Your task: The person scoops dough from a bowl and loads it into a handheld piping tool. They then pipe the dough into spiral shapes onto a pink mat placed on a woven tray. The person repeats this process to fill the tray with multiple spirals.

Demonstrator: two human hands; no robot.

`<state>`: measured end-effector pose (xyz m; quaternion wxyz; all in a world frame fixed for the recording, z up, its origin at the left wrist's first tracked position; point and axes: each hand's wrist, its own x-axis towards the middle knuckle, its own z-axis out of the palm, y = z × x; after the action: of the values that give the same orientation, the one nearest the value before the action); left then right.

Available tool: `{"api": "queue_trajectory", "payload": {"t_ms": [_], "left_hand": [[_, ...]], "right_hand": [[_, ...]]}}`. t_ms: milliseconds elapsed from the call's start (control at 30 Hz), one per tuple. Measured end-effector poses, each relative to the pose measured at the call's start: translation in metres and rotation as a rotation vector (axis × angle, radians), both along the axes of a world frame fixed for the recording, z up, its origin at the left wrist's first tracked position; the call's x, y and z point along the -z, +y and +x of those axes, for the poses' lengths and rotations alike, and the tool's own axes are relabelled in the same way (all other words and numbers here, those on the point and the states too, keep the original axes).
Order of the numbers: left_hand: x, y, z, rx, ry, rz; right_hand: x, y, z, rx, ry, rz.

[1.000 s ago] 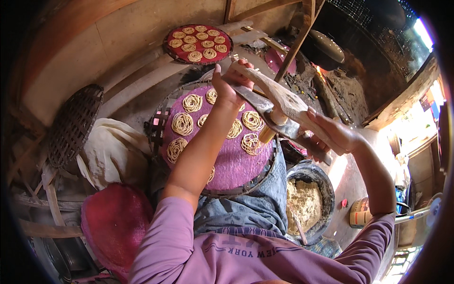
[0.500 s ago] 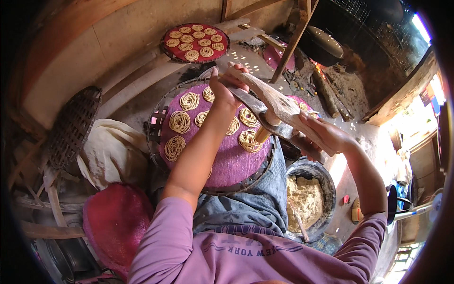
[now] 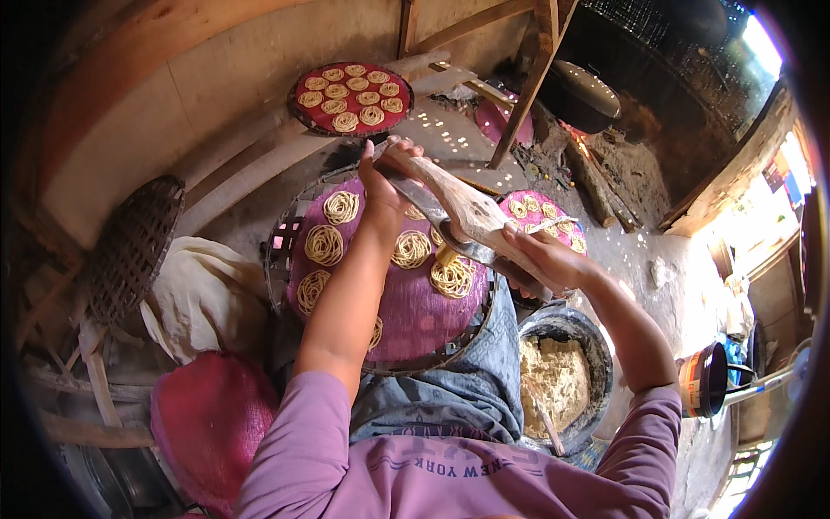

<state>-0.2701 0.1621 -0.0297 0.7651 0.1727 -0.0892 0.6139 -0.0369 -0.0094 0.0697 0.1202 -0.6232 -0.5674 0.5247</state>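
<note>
Shifted leftward, wooden press clasped tight by left hand and right hand mid-frame; noodle coils laid, one apparently unfinished, purple cloth showing below.

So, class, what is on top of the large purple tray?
Coils of strands lie on the tray. The left forearm and press cover part of it; anything beneath them cannot be seen.

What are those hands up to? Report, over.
Left hand and right hand gripping noodle press. Brass-coloured nozzle over noodle nest on purple-lined tray. Left forearm hides part of it.
</note>
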Motion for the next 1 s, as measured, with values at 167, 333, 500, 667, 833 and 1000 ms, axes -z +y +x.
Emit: {"api": "queue_trajectory", "payload": {"t_ms": [167,333,500,667,833,1000], "left_hand": [[-0.037,-0.011,-0.018,0.038,-0.033,0.210],[-0.054,-0.034,-0.036,-0.002,-0.013,0.163],[-0.010,-0.065,-0.050,-0.086,0.078,-0.128],[-0.009,-0.061,-0.074,-0.127,-0.043,0.061],[-0.025,-0.085,-0.085,-0.164,0.005,0.001],[-0.029,-0.086,-0.063,-0.195,-0.088,-0.055]], "right_hand": [[-0.011,0.000,-0.001,-0.074,0.132,0.051],[-0.021,-0.013,-0.004,-0.073,0.312,-0.172],[-0.014,-0.025,-0.028,-0.174,0.214,-0.289],[-0.017,-0.023,-0.052,-0.195,0.006,-0.147],[-0.046,-0.042,-0.060,-0.200,0.087,-0.217],[-0.068,-0.048,-0.062,-0.072,-0.150,-0.046]]}}
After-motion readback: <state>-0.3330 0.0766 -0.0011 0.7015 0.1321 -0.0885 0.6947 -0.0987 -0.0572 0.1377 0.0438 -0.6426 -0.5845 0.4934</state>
